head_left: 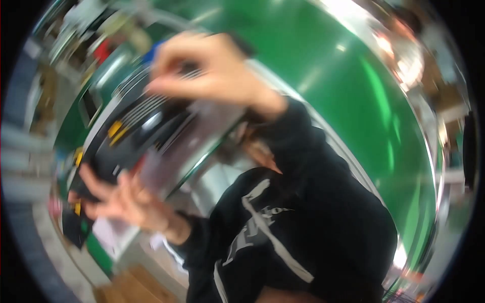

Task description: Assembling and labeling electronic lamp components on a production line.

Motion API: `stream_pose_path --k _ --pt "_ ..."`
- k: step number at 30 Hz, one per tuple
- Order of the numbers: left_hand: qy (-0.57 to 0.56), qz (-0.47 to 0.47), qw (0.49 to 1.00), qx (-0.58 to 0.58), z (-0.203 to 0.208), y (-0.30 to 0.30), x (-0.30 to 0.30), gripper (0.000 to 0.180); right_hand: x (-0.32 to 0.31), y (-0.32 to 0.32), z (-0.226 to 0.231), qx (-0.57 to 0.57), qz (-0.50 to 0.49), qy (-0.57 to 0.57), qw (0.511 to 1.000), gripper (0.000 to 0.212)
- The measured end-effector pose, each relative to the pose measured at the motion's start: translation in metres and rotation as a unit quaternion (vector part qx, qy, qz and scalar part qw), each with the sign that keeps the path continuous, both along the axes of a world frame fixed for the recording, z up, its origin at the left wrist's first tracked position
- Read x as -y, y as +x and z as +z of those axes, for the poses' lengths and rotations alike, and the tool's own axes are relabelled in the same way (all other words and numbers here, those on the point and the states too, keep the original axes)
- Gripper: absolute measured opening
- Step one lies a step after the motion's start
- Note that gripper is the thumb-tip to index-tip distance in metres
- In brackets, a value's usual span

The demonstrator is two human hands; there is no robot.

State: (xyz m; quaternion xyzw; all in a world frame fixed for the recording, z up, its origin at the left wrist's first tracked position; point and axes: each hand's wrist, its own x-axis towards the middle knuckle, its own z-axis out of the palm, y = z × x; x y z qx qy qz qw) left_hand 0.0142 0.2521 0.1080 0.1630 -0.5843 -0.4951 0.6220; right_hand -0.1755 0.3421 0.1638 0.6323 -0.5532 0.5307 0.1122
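Black and glossy, a pale-striped piece [139,134] with yellow marks [116,130] lies in front of a person in a dark hoodie [323,202], between and beyond both hands, near a broad green surface [323,70]. The left hand [126,204] is spread, fingers fanned by the near end; the right hand [212,70] curls into a ring over the far end. Blur hides whether either touches it or pinches anything. From where I stand, it looks stiff, perhaps slick, its weight hard to judge; the outer edges seem the safest hold.
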Motion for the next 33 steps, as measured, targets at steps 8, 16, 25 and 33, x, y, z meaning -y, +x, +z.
stream_pose_path --k 8,16,25,33 --pt "0.047 -0.033 0.996 -0.064 0.012 0.001 -0.013 0.092 -0.007 0.006 0.008 0.006 -0.005 0.072 0.997 0.015" --pt "0.017 -0.061 0.997 -0.050 0.007 0.004 -0.005 0.097 0.000 0.017 0.002 -0.033 -0.021 0.118 0.992 0.013" --pt "0.004 -0.013 0.999 -0.037 0.006 0.000 -0.009 0.100 0.000 0.023 0.005 -0.056 -0.022 0.151 0.987 0.012" --pt "-0.014 0.022 0.999 -0.021 0.009 -0.003 -0.011 0.098 -0.003 0.022 0.005 -0.061 -0.030 0.150 0.986 0.014"
